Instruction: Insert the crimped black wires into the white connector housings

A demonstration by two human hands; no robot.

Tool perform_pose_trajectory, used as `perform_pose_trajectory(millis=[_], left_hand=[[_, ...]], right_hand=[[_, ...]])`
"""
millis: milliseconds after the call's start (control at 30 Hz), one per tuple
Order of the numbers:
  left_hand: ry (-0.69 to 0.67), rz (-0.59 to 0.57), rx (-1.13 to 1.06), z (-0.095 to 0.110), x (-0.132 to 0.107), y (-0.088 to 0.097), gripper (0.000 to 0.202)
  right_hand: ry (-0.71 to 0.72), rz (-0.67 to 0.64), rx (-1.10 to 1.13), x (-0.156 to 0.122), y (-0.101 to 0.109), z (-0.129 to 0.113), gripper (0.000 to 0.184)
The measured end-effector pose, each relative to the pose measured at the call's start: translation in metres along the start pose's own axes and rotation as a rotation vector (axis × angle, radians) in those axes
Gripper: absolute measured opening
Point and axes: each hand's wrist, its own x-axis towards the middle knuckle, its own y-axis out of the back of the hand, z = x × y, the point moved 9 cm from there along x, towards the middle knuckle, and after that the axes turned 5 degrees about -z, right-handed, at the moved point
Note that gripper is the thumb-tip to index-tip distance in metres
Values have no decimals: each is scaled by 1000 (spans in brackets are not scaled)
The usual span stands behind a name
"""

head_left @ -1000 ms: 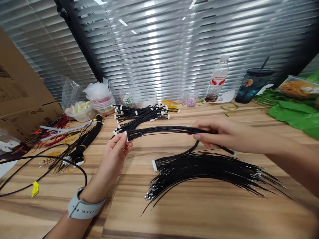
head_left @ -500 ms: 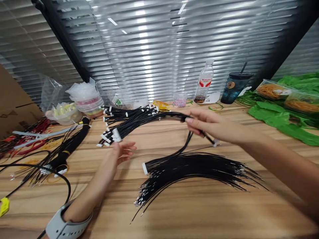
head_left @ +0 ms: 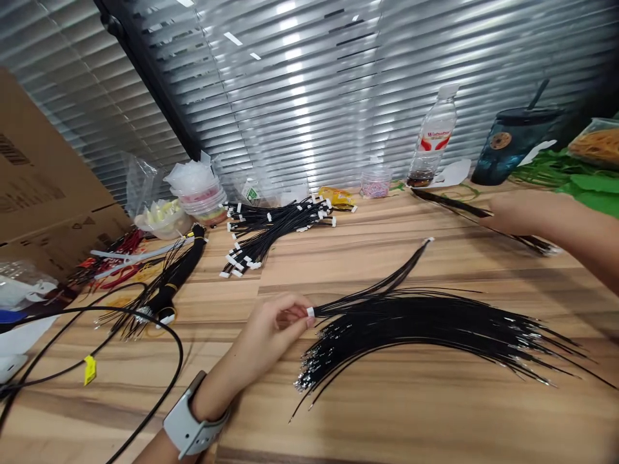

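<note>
The left hand's (head_left: 278, 328) grip pinches one white plug (head_left: 310, 312) on one wire bundle (head_left: 411, 263) beside the loose wires (head_left: 420, 322) on the table (head_left: 387, 412), whereas half a second ago it is bare. The right hand (head_left: 515, 214), now farther right, meets a second bundle (head_left: 449, 203) near one bottle (head_left: 435, 136); whether its grip is closed, I cannot tell.

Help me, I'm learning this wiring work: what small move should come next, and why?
Probably lift the white connector gently with the left hand: its grip seems closed on it, and the attached black cable lies unheld at its far end.
</note>
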Motion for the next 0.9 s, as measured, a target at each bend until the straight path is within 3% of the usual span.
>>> perform_pose_trajectory(millis=[100, 167, 300, 367, 433, 467, 667, 767, 900], left_hand=[[-211, 83, 215, 24, -6, 7, 12], [-301, 95, 341, 32, -11, 6, 19], [-364, 99, 424, 35, -17, 4, 28], [-384, 117, 418, 37, -18, 5, 27], [-384, 141, 397, 38, -18, 5, 25], [-373, 157, 379, 38, -17, 5, 23], [-56, 290, 64, -3, -6, 11, 36], [36, 230, 86, -10, -3, 4, 31], [87, 106, 277, 9, 0, -16, 42]], right_hand=[[-64, -15, -140, 15, 5, -36, 39], [-80, -170, -236, 24, -7, -79, 46], [198, -476, -26, 12, -53, -199, 66], [287, -494, -105, -1, -74, -235, 49], [344, -484, -234, -10, -93, -252, 21], [372, -486, -256, -13, -101, -256, 16], [365, -446, -337, -12, -109, -257, 17], [344, -437, -287, -10, -106, -256, 18], [239, -403, -97, -3, -98, -247, 11]])
